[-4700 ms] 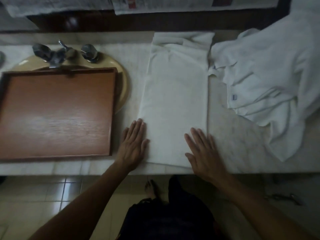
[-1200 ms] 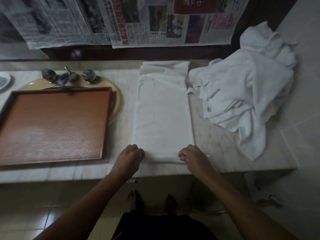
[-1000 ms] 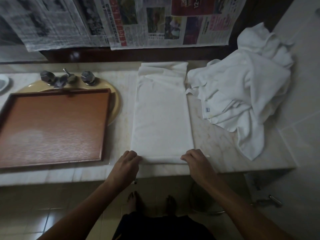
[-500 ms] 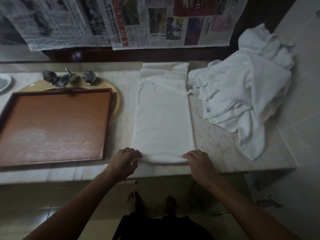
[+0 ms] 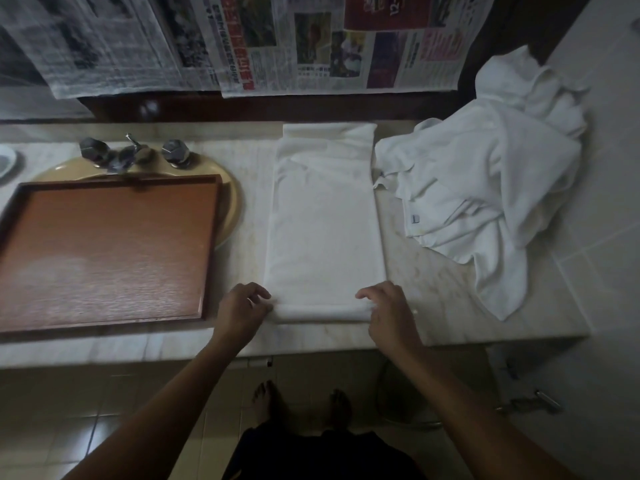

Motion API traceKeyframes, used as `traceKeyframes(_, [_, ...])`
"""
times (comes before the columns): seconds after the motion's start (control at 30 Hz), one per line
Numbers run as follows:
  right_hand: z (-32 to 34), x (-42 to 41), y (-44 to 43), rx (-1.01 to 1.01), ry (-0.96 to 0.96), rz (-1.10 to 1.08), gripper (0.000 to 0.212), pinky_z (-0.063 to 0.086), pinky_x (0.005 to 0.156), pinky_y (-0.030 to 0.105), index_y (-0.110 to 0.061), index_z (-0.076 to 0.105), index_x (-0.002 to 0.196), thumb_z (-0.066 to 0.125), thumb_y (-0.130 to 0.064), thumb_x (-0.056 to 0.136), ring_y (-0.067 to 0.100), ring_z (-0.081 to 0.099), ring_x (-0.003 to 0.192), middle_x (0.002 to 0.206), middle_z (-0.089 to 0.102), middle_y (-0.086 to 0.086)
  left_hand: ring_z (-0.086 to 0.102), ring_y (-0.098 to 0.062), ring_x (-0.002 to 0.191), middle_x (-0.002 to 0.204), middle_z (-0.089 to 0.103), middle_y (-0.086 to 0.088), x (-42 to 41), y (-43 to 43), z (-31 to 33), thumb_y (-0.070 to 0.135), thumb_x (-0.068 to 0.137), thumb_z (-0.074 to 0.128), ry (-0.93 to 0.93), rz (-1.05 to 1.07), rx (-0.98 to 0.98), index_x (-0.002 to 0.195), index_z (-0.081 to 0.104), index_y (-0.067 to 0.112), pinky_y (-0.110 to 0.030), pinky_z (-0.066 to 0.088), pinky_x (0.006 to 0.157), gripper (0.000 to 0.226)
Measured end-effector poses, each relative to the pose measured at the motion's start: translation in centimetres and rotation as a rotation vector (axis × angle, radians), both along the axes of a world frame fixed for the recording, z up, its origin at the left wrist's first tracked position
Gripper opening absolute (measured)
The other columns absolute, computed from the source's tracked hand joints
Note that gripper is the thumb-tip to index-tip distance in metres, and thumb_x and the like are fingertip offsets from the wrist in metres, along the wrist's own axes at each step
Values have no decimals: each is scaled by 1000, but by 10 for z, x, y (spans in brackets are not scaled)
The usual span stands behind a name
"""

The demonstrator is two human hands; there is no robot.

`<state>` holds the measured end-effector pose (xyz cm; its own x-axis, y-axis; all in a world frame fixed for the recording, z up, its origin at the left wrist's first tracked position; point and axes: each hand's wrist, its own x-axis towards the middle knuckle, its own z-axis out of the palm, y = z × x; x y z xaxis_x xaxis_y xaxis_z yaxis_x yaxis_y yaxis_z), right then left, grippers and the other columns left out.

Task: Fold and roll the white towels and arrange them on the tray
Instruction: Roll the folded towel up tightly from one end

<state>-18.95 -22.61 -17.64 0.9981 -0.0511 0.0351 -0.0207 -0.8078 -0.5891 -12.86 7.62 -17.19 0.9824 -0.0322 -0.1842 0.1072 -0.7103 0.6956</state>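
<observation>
Item in hand: one folded towel lies as a long strip on the surface, between the tray and the heap of loose towels. Its near end is turned over into a thin roll; the rest of the strip lies flat toward the wall. My left hand grips the roll's left end and my right hand its right end, fingers curled onto the cloth. The tray carries no towel. Assessment: folding of this piece is done and rolling barely begun; placement and the whole heap remain outstanding.
</observation>
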Motion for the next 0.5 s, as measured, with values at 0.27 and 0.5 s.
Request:
traceKeyframes(0.27, [-16, -23, 22, -139, -128, 156, 45, 51, 82, 42, -9, 70, 117, 48, 6, 79, 29, 54, 97, 112, 58, 7, 54, -29, 75, 89, 57, -6, -33, -26, -9, -14, 68, 62, -396, -375, 268, 91, 66, 8, -41, 47, 58, 31])
traceKeyframes(0.5, [-21, -22, 22, -359, -139, 205, 39, 48, 88, 44, -14, 63, 130, 51, -12, 93, 33, 57, 109, 127, 60, 13, 56, -27, 83, 103, 59, -4, -33, -26, -15, 2, 69, 76, -416, -509, 411, 114, 63, 15, -40, 50, 72, 48])
